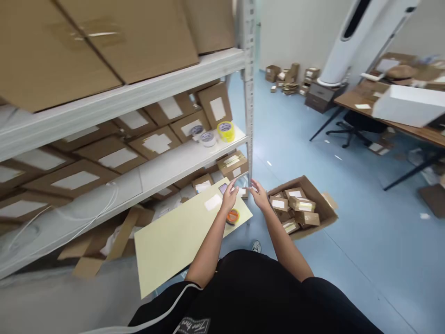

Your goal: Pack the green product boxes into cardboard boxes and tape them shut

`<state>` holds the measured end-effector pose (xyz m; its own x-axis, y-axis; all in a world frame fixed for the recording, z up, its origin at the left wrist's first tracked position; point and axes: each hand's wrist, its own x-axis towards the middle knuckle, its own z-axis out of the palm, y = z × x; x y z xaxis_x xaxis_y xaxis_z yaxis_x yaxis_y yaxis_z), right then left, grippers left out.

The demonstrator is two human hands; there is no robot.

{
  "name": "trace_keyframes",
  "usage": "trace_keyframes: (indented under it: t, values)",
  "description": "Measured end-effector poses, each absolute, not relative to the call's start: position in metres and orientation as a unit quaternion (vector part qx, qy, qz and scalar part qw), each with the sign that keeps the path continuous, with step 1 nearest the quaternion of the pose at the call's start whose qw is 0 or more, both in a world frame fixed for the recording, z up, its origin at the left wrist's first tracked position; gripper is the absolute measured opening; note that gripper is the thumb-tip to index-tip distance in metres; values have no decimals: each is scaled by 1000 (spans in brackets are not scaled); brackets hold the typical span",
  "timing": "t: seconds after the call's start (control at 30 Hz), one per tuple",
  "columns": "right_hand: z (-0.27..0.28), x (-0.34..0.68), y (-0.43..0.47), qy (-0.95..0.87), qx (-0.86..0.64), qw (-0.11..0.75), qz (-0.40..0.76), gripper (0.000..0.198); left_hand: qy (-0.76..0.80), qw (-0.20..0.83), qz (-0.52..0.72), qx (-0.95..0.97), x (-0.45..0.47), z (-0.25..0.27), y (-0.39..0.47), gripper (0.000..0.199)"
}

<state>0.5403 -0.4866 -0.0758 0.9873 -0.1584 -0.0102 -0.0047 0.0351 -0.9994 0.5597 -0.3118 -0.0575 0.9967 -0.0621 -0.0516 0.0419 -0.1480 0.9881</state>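
My left hand (229, 195) is over the right end of a pale yellow board (174, 239), fingers stretched out and holding nothing I can see. Across a narrow gap, my right hand (259, 195) is open too, fingers extended, above the floor beside the shelf post. A small labelled carton (244, 193) shows between the two hands, seemingly farther back; contact cannot be made out. On the board, a phone (223, 188) and a white paper sheet (213, 202) lie near my left hand. An orange-and-yellow tape roll (232, 216) sits by my left wrist.
An open carton (328, 215) of small boxes stands on the floor at right. Tape rolls (225, 131) and labelled boxes (116, 157) fill the metal shelf (156, 172) at left. Farther off are a desk (354, 104) and an office chair (354, 132).
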Motion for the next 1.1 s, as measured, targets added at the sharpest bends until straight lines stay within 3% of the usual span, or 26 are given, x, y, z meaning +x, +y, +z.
trace_keyframes:
  t: [0.2, 0.4, 0.5, 0.63, 0.77, 0.87, 1.1]
  values:
    - [-73, 551, -382, -35, -697, 717, 15, 58, 98, 639, 61, 760, 525, -55, -197, 52]
    - [-99, 530, -328, -31, -761, 647, 32, 54, 160, 620, 72, 765, 481, -68, -119, 50]
    - [-126, 513, -316, 17, -817, 574, 53, 53, 177, 620, 61, 762, 464, -81, -100, 48]
    - [-166, 488, -310, 117, -900, 397, 137, 47, 190, 619, 32, 761, 450, -100, -85, 49]
    - [-196, 466, -311, 76, -928, 265, 252, 45, 199, 614, 10, 763, 438, -116, -70, 48]
    - [-214, 453, -310, 64, -926, 251, 273, 54, 201, 605, -9, 771, 428, -124, -60, 45]
    - [-247, 438, -296, 149, -914, 335, 172, 38, 195, 597, -67, 775, 406, -135, -47, 39]
